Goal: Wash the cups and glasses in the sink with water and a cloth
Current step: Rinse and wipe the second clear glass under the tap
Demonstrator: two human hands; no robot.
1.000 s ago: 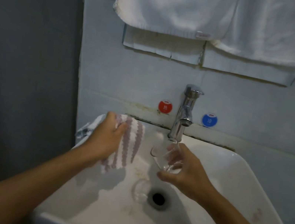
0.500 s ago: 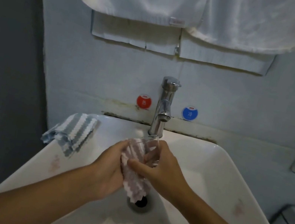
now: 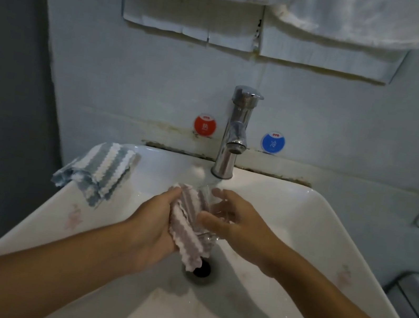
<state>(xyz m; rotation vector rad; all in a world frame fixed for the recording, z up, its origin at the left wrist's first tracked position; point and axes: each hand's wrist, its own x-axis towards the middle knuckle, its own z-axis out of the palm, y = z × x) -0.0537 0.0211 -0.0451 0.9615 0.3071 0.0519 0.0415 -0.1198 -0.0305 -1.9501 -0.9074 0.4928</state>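
Glass [image 3: 208, 211] in right grip [image 3: 233, 224], pink cloth [image 3: 186, 227] in left grip [image 3: 155, 227], mid-sink [image 3: 305, 211].

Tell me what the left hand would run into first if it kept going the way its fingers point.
The left hand, gripping the pink striped cloth, points rightward at the clear glass in the right hand. Cloth seems already against glass.

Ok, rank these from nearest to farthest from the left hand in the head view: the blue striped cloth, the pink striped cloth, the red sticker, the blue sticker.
From the left hand:
1. Pink striped cloth, gripped in it.
2. Blue striped cloth, on the sink's back-left rim.
3. Red sticker, on the wall left of the tap.
4. Blue sticker, right of the tap.
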